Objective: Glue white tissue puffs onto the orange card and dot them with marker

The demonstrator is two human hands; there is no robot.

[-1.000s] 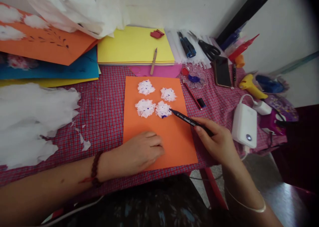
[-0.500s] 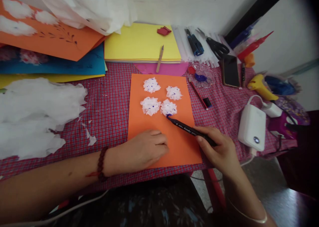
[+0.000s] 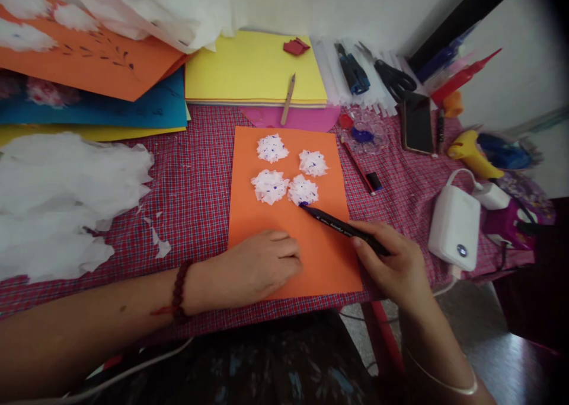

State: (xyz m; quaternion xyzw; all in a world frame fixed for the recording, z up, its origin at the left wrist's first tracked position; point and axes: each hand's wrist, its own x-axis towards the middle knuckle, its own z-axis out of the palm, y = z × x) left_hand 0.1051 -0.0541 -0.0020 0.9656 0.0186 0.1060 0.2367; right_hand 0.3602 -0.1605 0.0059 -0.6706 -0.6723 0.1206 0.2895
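Observation:
A black marker pen (image 3: pixel 338 224) with white lettering and blue at its tip is held in my right hand (image 3: pixel 391 262), between thumb and fingers. The tip meets the lower edge of the lower right white paper flower (image 3: pixel 304 188). Several such crumpled flowers, dotted with blue, lie on the upper half of an orange sheet (image 3: pixel 262 222). My left hand (image 3: pixel 262 265) rests on the lower left of that sheet, fingers curled in; its underside is hidden. Right of the sheet lie a dark pencil (image 3: pixel 357 168) and a small black-and-blue cap (image 3: pixel 374 181).
Behind the sheet sit yellow paper (image 3: pixel 240 67), a wooden stick (image 3: pixel 288 99) and a clear palette (image 3: pixel 362 133) with blue and red paint. Scissors (image 3: pixel 391 76), a phone (image 3: pixel 416 123), a yellow glue gun (image 3: pixel 473 156) and a white power bank (image 3: pixel 456 224) lie right; white tissue (image 3: pixel 66 203) left.
The whole view has shifted slightly. The marker tip stays at the lower right flower's edge, and the left hand keeps its place on the sheet.

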